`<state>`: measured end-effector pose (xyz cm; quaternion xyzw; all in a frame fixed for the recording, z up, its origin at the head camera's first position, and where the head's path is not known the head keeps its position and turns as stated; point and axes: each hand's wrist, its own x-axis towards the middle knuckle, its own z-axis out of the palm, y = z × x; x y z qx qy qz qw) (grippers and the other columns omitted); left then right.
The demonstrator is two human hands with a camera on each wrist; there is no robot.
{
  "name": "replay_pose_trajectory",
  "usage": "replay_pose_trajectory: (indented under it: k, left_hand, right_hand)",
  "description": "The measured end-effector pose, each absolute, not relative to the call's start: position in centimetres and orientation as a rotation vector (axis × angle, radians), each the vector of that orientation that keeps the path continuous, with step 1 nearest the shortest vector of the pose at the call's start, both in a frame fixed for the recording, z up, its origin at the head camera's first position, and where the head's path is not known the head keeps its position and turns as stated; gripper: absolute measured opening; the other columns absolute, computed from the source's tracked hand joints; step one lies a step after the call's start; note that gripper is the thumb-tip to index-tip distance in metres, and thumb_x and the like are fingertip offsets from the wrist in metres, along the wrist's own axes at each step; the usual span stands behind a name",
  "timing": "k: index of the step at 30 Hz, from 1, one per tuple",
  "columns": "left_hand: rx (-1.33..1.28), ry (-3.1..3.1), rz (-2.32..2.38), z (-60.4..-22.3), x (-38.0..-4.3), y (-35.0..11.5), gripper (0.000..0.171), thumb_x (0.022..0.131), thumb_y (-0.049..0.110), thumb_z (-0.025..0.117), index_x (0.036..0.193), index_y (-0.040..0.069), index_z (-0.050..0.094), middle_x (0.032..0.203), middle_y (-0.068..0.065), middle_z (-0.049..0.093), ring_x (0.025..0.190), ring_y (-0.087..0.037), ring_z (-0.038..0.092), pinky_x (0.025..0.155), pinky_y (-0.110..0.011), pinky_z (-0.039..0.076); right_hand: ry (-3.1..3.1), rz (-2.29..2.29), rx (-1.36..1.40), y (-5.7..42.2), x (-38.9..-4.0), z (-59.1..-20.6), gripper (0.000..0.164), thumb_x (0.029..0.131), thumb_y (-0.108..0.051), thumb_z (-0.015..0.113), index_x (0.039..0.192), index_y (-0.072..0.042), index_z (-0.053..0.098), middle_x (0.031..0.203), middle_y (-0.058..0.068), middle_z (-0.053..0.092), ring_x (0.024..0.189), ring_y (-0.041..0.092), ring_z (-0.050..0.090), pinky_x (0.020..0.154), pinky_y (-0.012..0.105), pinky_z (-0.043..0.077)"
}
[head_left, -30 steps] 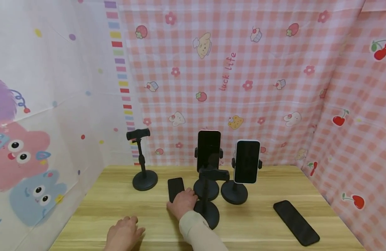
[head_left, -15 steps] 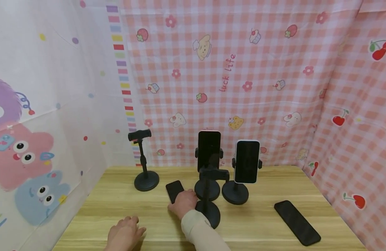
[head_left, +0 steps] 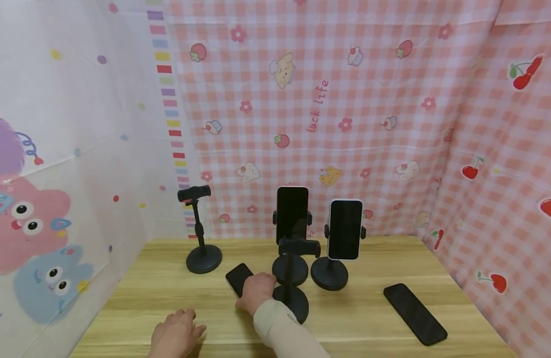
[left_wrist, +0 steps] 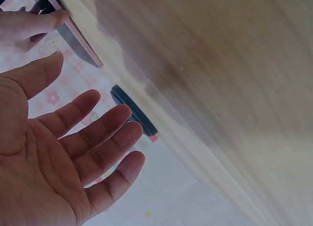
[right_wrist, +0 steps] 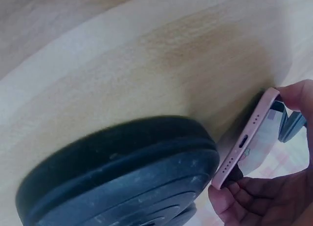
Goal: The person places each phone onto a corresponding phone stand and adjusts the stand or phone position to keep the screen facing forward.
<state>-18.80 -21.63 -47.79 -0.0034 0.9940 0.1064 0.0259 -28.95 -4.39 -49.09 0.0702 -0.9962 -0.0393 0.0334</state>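
My right hand (head_left: 256,292) pinches a smartphone (head_left: 237,278) by its two long edges at the near end, thumb on one side and fingers on the other. In the right wrist view its pink frame (right_wrist: 232,160) shows the charging port, and the phone sits tilted over the wood. Right beside that hand stands a black phone stand with a round base (head_left: 299,306) and a bare clamp (head_left: 299,247). My left hand (head_left: 174,334) hovers at the near left with nothing in it; the left wrist view shows its palm (left_wrist: 39,172) and loosely bent, spread fingers.
Behind, two black stands hold upright phones, one dark (head_left: 292,214) and one white-edged (head_left: 345,229). Another stand (head_left: 204,258) with a bare clamp is at the back left. A black phone (head_left: 415,314) lies at the right of the wooden table (head_left: 360,318). Patterned cloth (head_left: 347,99) hangs around.
The phone in my right hand has turned, its far end swinging left and toward me. The right hand has shifted slightly with it. The left hand stays in place, and the head view has shifted a little.
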Motion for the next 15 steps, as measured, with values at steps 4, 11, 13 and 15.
replay_pose_trajectory:
  k: [4, 11, 13, 15]
  left_hand:
    - [-0.027, 3.055, 0.327, -47.6, -18.9, -21.2, 0.038, 0.083, 0.038, 0.069, 0.099, 0.004, 0.064, 0.088, -0.012, 0.066, 0.081, -0.031, 0.060, 0.066, -0.052, 0.051]
    - [-0.006, 3.081, 0.321, -47.5, -18.8, -20.8, 0.038, 0.083, 0.037, 0.069, 0.100, 0.003, 0.065, 0.088, -0.012, 0.066, 0.082, -0.032, 0.060, 0.066, -0.052, 0.051]
    - [0.014, 3.087, 0.327, -47.5, -18.8, -20.6, 0.038, 0.083, 0.037, 0.069, 0.100, 0.003, 0.065, 0.088, -0.012, 0.066, 0.082, -0.033, 0.060, 0.065, -0.052, 0.051]
    - [0.029, 3.086, 0.332, -47.5, -18.9, -20.4, 0.039, 0.083, 0.038, 0.069, 0.100, 0.003, 0.065, 0.089, -0.012, 0.066, 0.082, -0.033, 0.060, 0.065, -0.052, 0.051]
  right_hand:
    - [-3.060, -0.193, 0.253, -4.2, -28.3, -49.0, 0.069, 0.058, -0.070, 0.072, 0.094, -0.012, 0.075, 0.088, 0.007, 0.068, 0.080, 0.022, 0.059, 0.077, 0.043, 0.045]
    - [-3.080, -0.222, 0.346, -4.2, -27.3, -48.4, 0.072, 0.059, -0.068, 0.072, 0.099, -0.008, 0.073, 0.089, 0.010, 0.065, 0.075, 0.023, 0.059, 0.074, 0.042, 0.050]
    - [-3.088, -0.218, 0.350, -4.1, -27.1, -48.4, 0.075, 0.059, -0.068, 0.072, 0.102, -0.006, 0.073, 0.094, 0.012, 0.065, 0.073, 0.023, 0.060, 0.072, 0.040, 0.052]
    - [-3.095, -0.205, 0.346, -4.0, -26.8, -48.3, 0.077, 0.059, -0.067, 0.073, 0.105, -0.006, 0.072, 0.101, 0.013, 0.066, 0.073, 0.023, 0.062, 0.069, 0.038, 0.054]
